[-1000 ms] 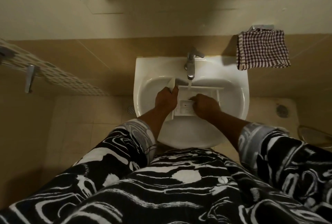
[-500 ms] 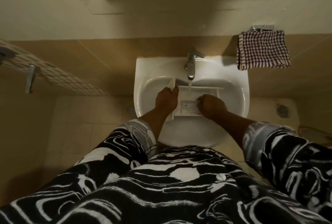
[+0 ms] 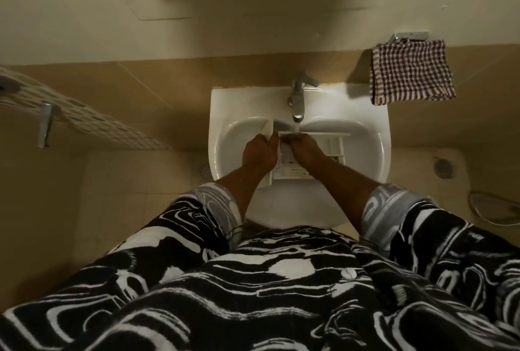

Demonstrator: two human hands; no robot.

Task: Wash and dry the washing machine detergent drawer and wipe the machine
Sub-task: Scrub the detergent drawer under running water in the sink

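A home bathroom: white washbasin (image 3: 365, 136), tap (image 3: 297, 98), tiled walls.

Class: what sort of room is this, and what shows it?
Probably a bathroom: a white basin with a running tap, a checked towel hanging beside it, and a floor drain in tiles.

Basin middle crowded, sides open

The detergent drawer (image 3: 332, 143), left hand (image 3: 257, 153) and right hand (image 3: 305, 150) fill the centre of the sink (image 3: 222, 114). The tap (image 3: 298, 100) overhangs at 12 o'clock. Bare bowl lies free at 3 and 9 o'clock, and between the forearms at 6.
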